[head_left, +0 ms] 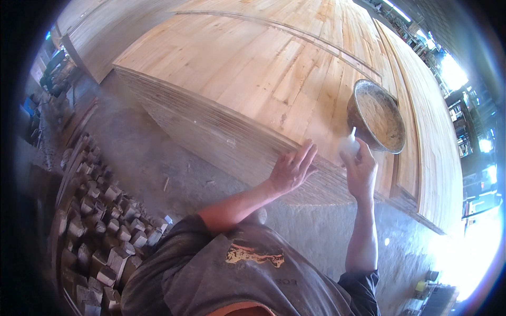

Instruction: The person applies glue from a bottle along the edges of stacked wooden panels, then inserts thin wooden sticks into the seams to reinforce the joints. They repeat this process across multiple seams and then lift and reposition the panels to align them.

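A stack of pale wooden panels (237,63) fills the middle, its layered edge toward me. My right hand (362,171) is closed around a small whitish squeeze bottle (349,145) whose narrow nozzle points up. Just beyond that hand, a round, dark-rimmed bowl (379,116) sits on the panels, with a tan, powdery or pasty material inside. My left hand (293,167) is at the near edge of the stack, fingers stretched out and apart, holding nothing. Whether its fingertips touch the wood, I cannot tell.
Many cut wood blocks (113,226) lie piled at the lower left. Another panel stack (421,126) stands along the right side. A grey concrete floor (316,237) shows between me and the stack. Bright windows (453,71) and shelving line the far right.
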Tool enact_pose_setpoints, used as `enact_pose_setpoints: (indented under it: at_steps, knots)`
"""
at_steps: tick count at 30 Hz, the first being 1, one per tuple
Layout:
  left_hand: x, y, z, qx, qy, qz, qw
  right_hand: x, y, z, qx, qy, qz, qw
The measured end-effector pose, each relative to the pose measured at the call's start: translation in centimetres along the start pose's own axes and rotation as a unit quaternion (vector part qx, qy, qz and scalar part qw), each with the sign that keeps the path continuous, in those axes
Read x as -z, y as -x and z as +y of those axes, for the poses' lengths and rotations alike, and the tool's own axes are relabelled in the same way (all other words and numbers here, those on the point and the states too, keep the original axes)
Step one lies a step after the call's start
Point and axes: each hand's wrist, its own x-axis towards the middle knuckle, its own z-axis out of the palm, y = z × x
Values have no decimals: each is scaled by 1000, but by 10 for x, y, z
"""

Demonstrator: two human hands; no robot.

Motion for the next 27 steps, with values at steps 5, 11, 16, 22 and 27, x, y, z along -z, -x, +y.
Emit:
enact_pose_setpoints:
  at_steps: [5, 11, 16, 22, 27]
  knots:
    - [-21, 9, -7, 8, -29, 19, 999, -1, -28, 1, 142, 131, -60, 979]
    - [-34, 14, -3, 12, -28, 51, 998, 2, -48, -1, 234, 214, -136, 939]
    - [-39, 16, -8, 1, 3, 74, 997, -4, -61, -20, 294, 261, -199, 898]
    - [-47, 14, -18, -29, -12, 101, 994, -2, -74, -40, 329, 303, -229, 864]
    - [-51, 16, -21, -40, -21, 113, 993, -2, -79, -49, 333, 329, -252, 847]
